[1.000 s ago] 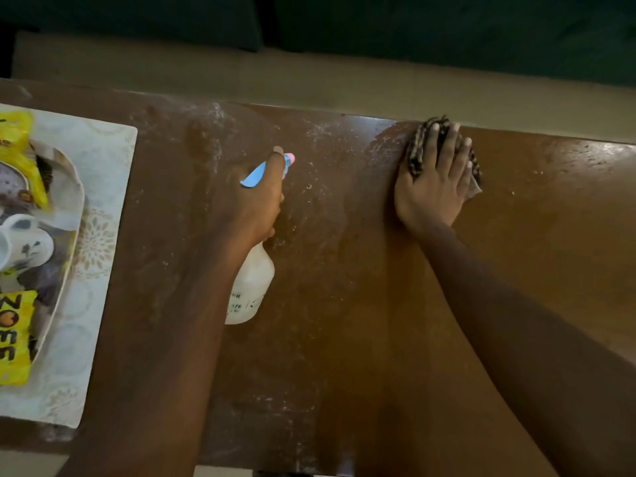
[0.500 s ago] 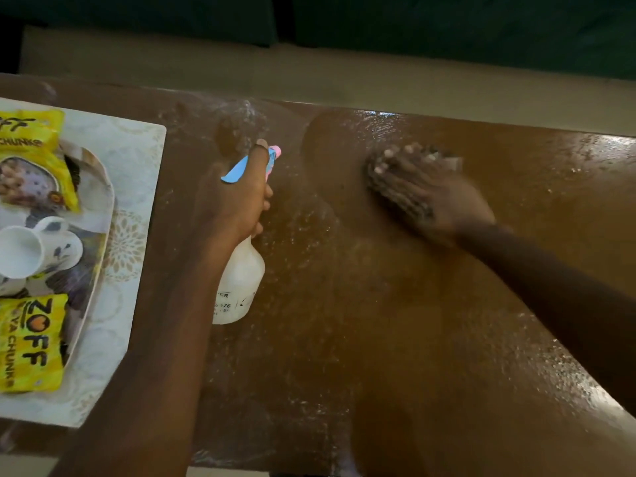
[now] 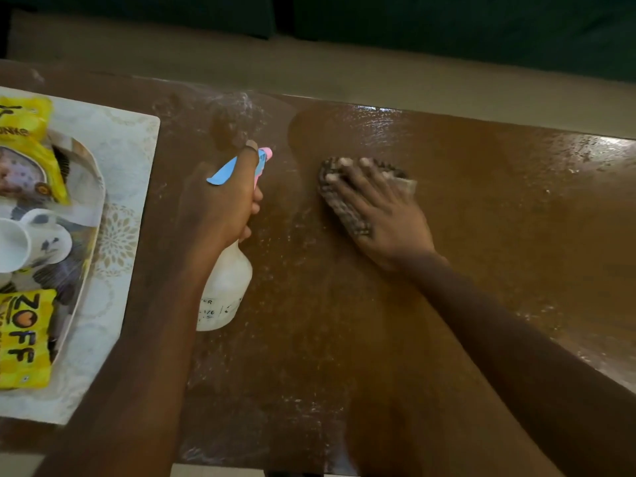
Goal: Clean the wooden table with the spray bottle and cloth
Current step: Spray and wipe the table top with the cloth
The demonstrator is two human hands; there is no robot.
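Head view: the wooden table (image 3: 481,218) fills most of the frame, its right half dark and glossy with wet sheen, its middle strip dull with pale streaks and specks.

At centre left, the left hand (image 3: 220,204) is wrapped round the neck of the spray bottle (image 3: 223,290), with one finger lying along its top. The bottle's white body points toward the lower edge of the frame, and its blue trigger and pink nozzle point toward the upper edge.

Just right of centre, the right hand (image 3: 382,215) lies flat with fingers spread on the dark patterned cloth (image 3: 344,208), pressing it onto the table. The cloth shows past the fingertips and along the left side of the hand, and a paler corner sticks out to the right.

At the left edge, a pale patterned placemat (image 3: 130,139) carries a tray (image 3: 93,187) with a white mug (image 3: 38,242) and yellow packets (image 3: 24,339).

Beyond the table's far edge, along the upper part of the frame, runs a light floor (image 3: 344,70).
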